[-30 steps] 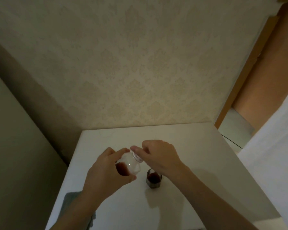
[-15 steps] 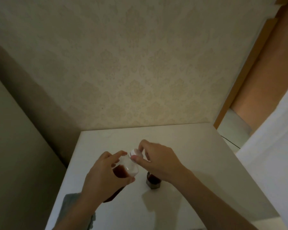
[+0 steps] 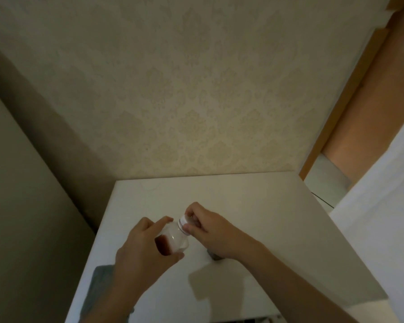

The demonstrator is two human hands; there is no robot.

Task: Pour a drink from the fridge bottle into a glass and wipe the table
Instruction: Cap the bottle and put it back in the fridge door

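Cloth (image 3: 98,290), grey and folded, lay at the near left edge of the white desk (image 3: 254,206), partly hidden behind the left forearm. Left hand (image 3: 140,255) was wrapped around the body of the bottle (image 3: 174,241), thumb below and fingers (image 3: 162,221) curled over the top side, holding it tilted above the desk with its neck pointing up and to the right. Dark red drink sat low in the bottle, the upper part clear. Right hand (image 3: 210,231) pinched the white cap (image 3: 182,223) between thumb and forefinger at the bottle's mouth; whether the cap was threaded on could not be told. Glass (image 3: 214,257) stood on the desk under the right wrist, mostly hidden, only its base showing.

Judged: thin clear plastic, light with so little left, likely to dent under a hard squeeze, possibly damp and slick from the fridge. Best hold is mid-body, as the left hand had it, with the cap turned by fingertips only. Glass looked small, breakable and easily knocked by the wrist above it.

No label, brand or readable writing was visible on bottle, cap or glass.
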